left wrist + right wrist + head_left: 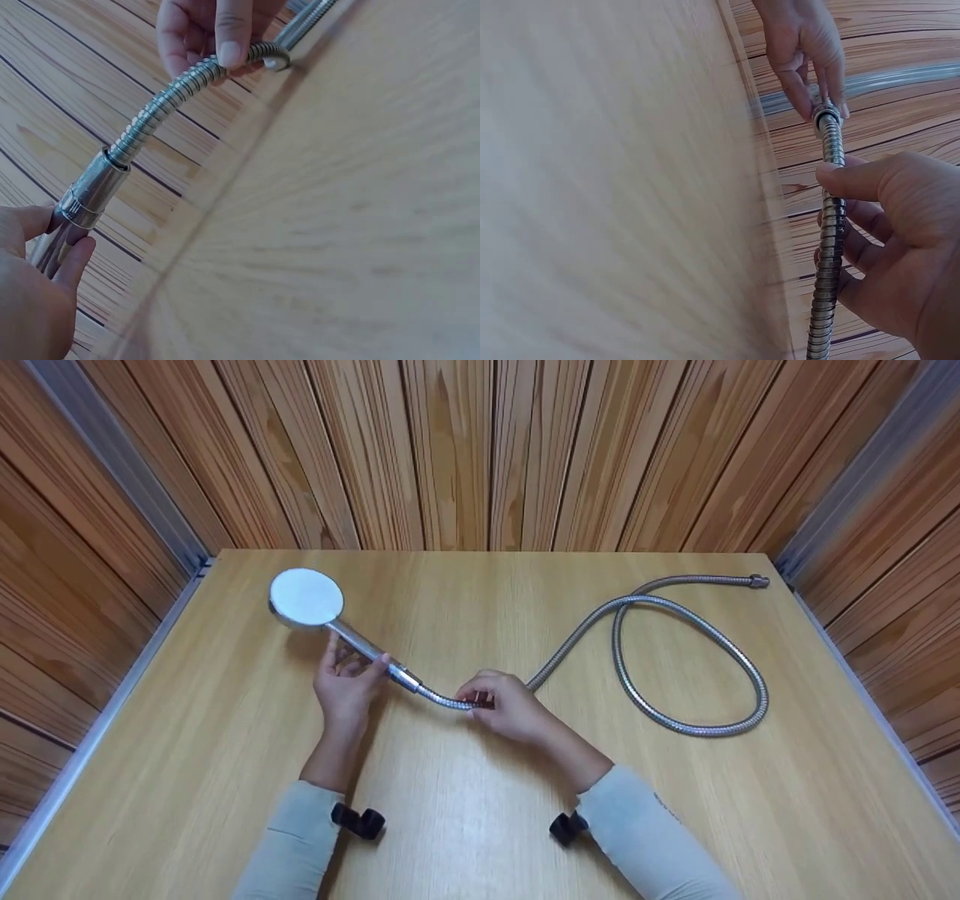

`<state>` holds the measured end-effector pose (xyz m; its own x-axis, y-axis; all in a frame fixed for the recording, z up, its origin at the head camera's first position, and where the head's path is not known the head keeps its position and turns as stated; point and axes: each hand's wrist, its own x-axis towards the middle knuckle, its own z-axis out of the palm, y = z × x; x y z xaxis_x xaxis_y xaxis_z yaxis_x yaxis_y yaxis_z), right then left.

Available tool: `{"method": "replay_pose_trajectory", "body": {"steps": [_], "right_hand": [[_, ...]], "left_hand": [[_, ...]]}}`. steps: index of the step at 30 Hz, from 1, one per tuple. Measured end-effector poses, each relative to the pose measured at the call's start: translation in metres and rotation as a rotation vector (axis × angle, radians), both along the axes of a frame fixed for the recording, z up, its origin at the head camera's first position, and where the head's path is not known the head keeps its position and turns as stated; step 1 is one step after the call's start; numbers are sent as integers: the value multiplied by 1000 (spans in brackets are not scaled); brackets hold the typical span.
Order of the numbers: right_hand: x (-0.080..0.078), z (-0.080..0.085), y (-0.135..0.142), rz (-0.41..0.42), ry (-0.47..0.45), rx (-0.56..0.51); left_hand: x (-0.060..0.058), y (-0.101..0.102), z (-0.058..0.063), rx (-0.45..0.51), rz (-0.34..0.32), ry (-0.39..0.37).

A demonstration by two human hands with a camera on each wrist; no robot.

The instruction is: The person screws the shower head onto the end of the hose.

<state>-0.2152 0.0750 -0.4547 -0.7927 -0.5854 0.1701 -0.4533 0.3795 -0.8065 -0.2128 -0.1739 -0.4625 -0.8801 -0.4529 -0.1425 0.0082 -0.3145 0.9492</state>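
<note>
A shower head (306,597) with a round white face and chrome handle (360,641) is tilted up to the left in the head view. My left hand (345,682) grips the handle between thumb and fingers. From the handle's lower end, past a chrome collar (91,186), runs a ribbed metal shower hose (574,641). My right hand (510,705) pinches this hose a short way below the collar. In the right wrist view the thumb (847,178) lies across the hose, with the fingers behind it.
On the right of the wooden table (465,840) the hose lies in a loop, its free end fitting (759,581) near the far right corner. Wood-panelled walls (457,457) stand behind and at both sides. A black wrist device (360,821) sits on each sleeve.
</note>
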Motion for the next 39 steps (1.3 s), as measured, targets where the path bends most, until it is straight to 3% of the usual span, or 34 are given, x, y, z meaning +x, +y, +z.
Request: {"method": "replay_pose_trajectory", "body": {"steps": [5,14,19,21,28,30,34,39], "right_hand": [[0,0,0,24,31,15],[0,1,-1,28,4,60],[-1,0,0,20,-9,77],[-2,0,0,13,-7,79],[-8,0,5,-18,-23,61],[-10,-1,7,-38,-49,60],[-13,-4,10,-66,-80,69],[-15,-7,12,-82,-73,88]], "left_hand": [[-2,0,-6,1,-23,-48],[-2,-4,-10,-56,-78,-164],[-1,-6,-11,-100,-121,-185],[-1,-8,-12,-150,-127,-185],[0,-14,-10,-483,-60,-148],[0,-16,-7,-489,-77,-164],[2,-18,-1,-413,-126,-198],[3,-21,3,-361,-165,-184]]}}
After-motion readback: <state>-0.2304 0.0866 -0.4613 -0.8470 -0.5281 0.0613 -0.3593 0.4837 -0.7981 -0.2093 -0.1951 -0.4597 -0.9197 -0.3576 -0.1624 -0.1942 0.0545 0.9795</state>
